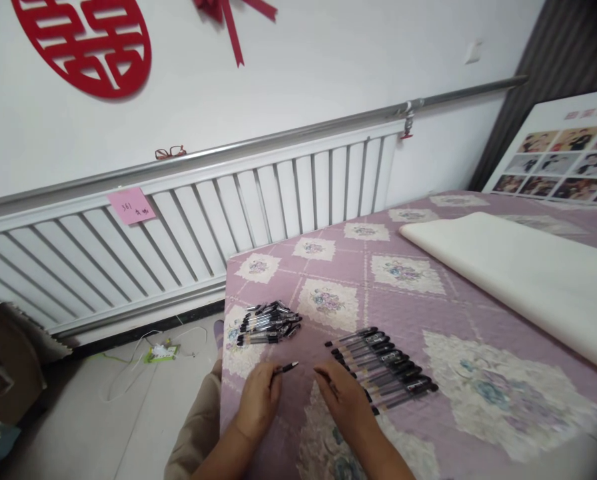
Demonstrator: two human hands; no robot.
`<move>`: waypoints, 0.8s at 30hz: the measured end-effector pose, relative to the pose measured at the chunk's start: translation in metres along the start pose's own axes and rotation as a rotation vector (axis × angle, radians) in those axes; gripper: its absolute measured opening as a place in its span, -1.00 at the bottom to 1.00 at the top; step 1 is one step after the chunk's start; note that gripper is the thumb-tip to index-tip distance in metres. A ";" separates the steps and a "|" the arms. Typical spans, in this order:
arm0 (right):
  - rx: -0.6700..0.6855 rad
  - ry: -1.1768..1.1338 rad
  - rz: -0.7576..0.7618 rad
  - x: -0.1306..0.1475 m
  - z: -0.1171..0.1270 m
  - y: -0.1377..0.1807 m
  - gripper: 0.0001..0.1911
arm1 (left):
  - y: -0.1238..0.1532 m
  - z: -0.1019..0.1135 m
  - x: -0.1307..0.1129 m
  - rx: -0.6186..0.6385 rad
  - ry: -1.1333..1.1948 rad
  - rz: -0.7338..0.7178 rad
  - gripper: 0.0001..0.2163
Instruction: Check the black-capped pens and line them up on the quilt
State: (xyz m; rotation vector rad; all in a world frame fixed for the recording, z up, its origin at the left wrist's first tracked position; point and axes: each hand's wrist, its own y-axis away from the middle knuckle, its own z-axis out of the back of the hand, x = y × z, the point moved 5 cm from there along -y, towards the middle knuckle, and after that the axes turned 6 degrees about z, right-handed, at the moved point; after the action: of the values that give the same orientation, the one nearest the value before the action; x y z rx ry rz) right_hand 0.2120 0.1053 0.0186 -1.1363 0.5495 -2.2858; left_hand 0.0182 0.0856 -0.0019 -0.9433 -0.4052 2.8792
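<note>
My left hand [258, 399] rests on the purple patterned bedspread [428, 307], its fingers closed round a black pen [287, 367] whose tip points right. My right hand [342, 399] lies flat beside it, fingers stretched toward a neat row of several black pens [384, 368] laid side by side; it holds nothing. A loose heap of several more pens [267, 322] sits further back near the bed's left edge, a little beyond my left hand.
A rolled cream-coloured sheet [518, 280] lies across the bed at the right. A white radiator cover [188, 233] with a pink note [131, 205] runs along the wall. Red glasses [170, 153] rest on the pipe. Cables lie on the floor [143, 353].
</note>
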 end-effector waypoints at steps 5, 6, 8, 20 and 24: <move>0.017 0.001 0.023 0.003 -0.002 0.003 -0.80 | -0.038 -0.016 -0.016 0.093 -0.107 0.080 -0.72; 0.021 0.001 0.027 0.003 -0.003 0.003 -0.80 | -0.047 -0.019 -0.018 0.135 -0.189 0.139 -0.72; 0.030 0.000 0.028 0.003 -0.006 0.004 -0.79 | -0.065 -0.020 -0.025 0.155 -0.247 0.178 -0.75; 0.116 0.013 -0.020 0.006 -0.003 0.003 -0.82 | -0.097 -0.035 -0.034 0.265 -0.490 0.291 -0.82; 0.143 0.015 -0.036 0.006 -0.003 0.003 -0.82 | -0.098 -0.034 -0.034 0.279 -0.496 0.307 -0.83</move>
State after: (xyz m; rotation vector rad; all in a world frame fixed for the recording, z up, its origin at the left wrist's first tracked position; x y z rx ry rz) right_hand 0.2072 0.1000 0.0186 -1.0686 0.3673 -2.3249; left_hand 0.0656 0.1819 0.0184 -0.2580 0.1324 3.3127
